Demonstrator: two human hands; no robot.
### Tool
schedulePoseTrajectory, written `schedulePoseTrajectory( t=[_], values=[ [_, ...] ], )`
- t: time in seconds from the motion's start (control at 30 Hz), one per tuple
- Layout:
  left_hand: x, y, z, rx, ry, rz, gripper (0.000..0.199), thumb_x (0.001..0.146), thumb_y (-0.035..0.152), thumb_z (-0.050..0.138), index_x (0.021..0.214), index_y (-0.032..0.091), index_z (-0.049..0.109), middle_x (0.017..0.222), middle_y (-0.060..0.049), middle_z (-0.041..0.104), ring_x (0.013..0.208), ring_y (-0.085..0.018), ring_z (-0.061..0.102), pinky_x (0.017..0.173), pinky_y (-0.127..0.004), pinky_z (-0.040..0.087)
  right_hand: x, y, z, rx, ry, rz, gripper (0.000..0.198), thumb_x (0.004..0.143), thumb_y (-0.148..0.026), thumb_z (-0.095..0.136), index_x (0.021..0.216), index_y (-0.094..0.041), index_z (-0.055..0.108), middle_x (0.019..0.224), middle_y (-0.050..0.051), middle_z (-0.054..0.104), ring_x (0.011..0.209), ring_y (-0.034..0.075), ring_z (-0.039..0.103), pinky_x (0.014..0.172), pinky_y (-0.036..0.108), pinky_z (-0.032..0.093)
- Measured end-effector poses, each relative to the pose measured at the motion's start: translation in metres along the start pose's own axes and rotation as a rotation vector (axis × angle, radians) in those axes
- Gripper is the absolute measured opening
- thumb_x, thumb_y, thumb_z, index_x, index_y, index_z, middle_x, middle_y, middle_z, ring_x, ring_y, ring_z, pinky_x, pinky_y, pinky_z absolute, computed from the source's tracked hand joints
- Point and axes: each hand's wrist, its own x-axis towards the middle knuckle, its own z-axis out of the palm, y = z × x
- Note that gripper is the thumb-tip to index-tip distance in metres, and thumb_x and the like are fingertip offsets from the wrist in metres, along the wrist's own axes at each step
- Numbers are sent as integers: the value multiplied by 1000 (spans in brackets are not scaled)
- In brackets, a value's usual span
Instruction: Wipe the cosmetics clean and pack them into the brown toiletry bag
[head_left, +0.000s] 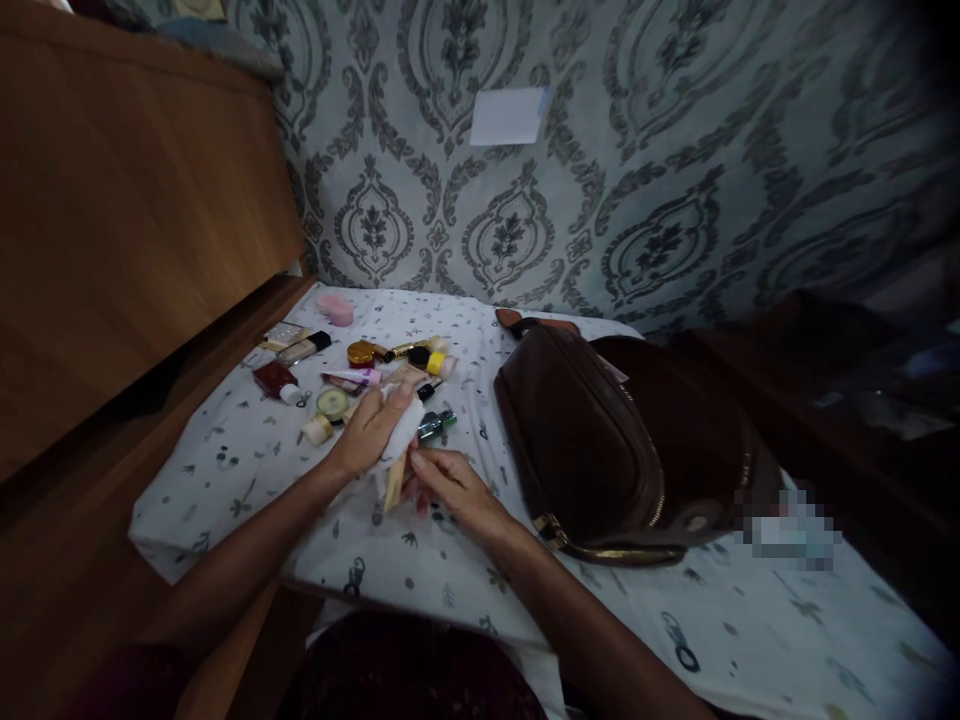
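Note:
My left hand [373,425] is closed on a white wipe [406,428], its thumb lying along the top. My right hand [450,480] pinches a slim beige item [394,485], perhaps a tube, just below the wipe. The wipe touches the beige item's upper end, which is hidden. Right beside the hands lies a dark green bottle [436,426]. Around them on the patterned sheet are a round green-lidded jar [331,404], a small cream-coloured jar [317,429], a white and purple tube [360,377] and a yellow-banded bottle [439,363].
A large brown leather bag [577,430] stands unzipped at the right. Farther left lie a dark red bottle [276,382], a foundation bottle [304,347], an amber jar [361,353] and a pink object [336,309]. A wooden cabinet [142,190] borders the left side; patterned wallpaper [435,190] rises behind.

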Motion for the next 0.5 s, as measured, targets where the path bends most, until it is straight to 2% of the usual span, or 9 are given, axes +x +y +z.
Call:
schedulePoseTrajectory(
  t=[0.1, 0.2, 0.33, 0.5],
  values=[
    [-3, 5, -2, 160, -4, 79, 60, 91, 66, 40, 53, 20, 46, 45, 3, 44, 46, -11, 43, 45, -23, 31, -1, -4, -3, -66, 176, -147, 40, 84, -56, 66, 99, -18, 65, 85, 4, 65, 73, 16, 62, 56, 24, 47],
    [-6, 6, 1, 213, -151, 156, 55, 95, 55, 35, 54, 20, 44, 49, 3, 43, 48, -11, 39, 46, -25, 28, -1, -4, -5, -21, 286, -253, 45, 78, -42, 75, 116, -23, 60, 91, 2, 62, 74, 13, 58, 60, 23, 47],
    [-7, -1, 4, 256, -202, 171, 48, 95, 48, 37, 57, 20, 43, 54, 3, 42, 54, -12, 39, 52, -26, 30, 0, -4, -6, 32, 266, -241, 44, 75, -36, 78, 113, -24, 60, 83, -1, 60, 68, 11, 56, 54, 21, 46],
    [-3, -9, 1, 255, -125, 190, 33, 91, 41, 45, 68, 19, 48, 64, 4, 46, 65, -13, 45, 62, -25, 36, 1, -4, -6, 132, 299, -228, 37, 73, -35, 80, 104, -22, 64, 75, -4, 57, 53, 8, 54, 40, 18, 36]
  ],
)
